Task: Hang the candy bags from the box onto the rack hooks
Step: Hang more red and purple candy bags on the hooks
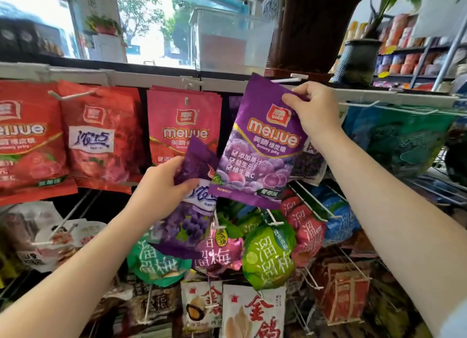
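Head view: purple candy bag [262, 145] in right hand [313, 110] pinch.

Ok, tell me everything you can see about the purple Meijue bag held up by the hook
The purple Meijue bag is a glossy plastic-looking pouch printed with grapes, a red logo and white checklist text. It looks sealed and full, tilted with its top leaning right. The right hand pinches its upper right corner just below a white hook; its lower left overlaps another purple bag.

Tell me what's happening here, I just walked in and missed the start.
A person is stocking a snack rack. The right hand pinches the top of a purple Meijue gummy bag, lifting it toward a white hook; it isn't hung yet. The left hand holds another purple bag, waiting lower down.
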The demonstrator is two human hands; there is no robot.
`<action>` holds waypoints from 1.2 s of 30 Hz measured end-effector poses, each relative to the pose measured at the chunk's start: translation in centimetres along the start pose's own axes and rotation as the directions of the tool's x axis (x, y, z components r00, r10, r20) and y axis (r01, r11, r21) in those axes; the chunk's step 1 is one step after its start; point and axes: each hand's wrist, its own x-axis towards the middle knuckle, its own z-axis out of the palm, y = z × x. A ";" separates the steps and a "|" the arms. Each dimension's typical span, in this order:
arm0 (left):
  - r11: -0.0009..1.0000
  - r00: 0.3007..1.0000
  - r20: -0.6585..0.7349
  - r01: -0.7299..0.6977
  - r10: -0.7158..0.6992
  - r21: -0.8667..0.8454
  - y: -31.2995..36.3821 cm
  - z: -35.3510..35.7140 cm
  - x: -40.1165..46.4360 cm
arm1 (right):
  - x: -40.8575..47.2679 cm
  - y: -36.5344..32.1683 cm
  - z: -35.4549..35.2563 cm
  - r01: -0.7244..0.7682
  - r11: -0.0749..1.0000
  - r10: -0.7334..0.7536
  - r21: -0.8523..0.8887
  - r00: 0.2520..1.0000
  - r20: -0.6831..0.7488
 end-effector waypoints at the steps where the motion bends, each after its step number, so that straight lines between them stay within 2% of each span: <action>1: 1.000 1.000 -0.002 -0.006 0.006 0.005 -0.1 -0.1 0.1 | 0.2 0.0 -0.1 -0.007 1.000 0.006 -0.013 1.000 -0.030; 4: 0.999 0.999 0.005 -0.037 0.037 0.012 -0.3 -0.3 0.6 | 0.6 0.2 -0.8 -0.007 0.999 0.007 0.036 1.000 -0.003; 7: 0.999 0.999 0.012 -0.043 0.043 0.009 -0.2 -0.4 1.1 | 1.0 0.1 -1.3 0.024 1.000 -0.024 0.006 0.999 0.044; 10: 0.996 0.996 0.015 -0.083 0.083 0.041 0.1 0.0 1.7 | 1.6 -0.1 -1.6 -0.042 0.999 0.039 0.024 0.992 0.124; 13: 0.991 0.993 0.005 -0.120 0.120 0.051 0.5 0.1 2.2 | 2.4 0.1 -1.9 -0.175 0.980 0.148 0.096 0.959 0.241; 15: 0.990 0.991 0.023 -0.132 0.132 0.043 0.5 0.1 2.2 | 2.8 0.3 -1.2 -0.200 0.977 0.174 0.067 0.945 0.278; 18: 0.990 0.988 0.060 -0.141 0.140 0.020 0.0 -0.2 2.2 | 3.9 1.1 0.9 -0.228 0.974 0.222 0.013 0.958 0.181; 20: 0.990 0.988 0.069 -0.142 0.141 0.001 -0.4 -0.4 2.1 | 4.7 1.9 2.3 -0.195 0.978 0.201 -0.069 0.975 0.099; 25: 0.990 0.985 0.120 -0.120 0.128 -0.067 -1.1 -1.0 1.3 | 5.6 3.8 5.6 -0.165 0.969 0.179 -0.184 0.982 0.060; 29: 0.984 0.977 0.171 -0.107 0.130 -0.142 -1.5 -0.8 0.9 | 5.3 4.1 6.3 -0.102 0.957 0.114 -0.272 0.993 0.028; 31: 0.976 0.977 0.167 -0.099 0.132 -0.196 -1.7 -0.5 1.0 | 3.9 4.2 5.8 -0.030 0.948 0.020 -0.318 0.999 -0.035; 34: 0.945 0.977 0.149 -0.099 0.152 -0.313 -1.3 0.2 1.5 | 0.3 3.8 4.4 0.091 0.967 -0.115 -0.237 0.989 -0.092; 36: 0.901 0.970 0.167 -0.093 0.179 -0.425 -0.6 0.8 1.9 | -1.7 3.0 3.2 0.114 0.985 -0.109 -0.131 0.993 0.043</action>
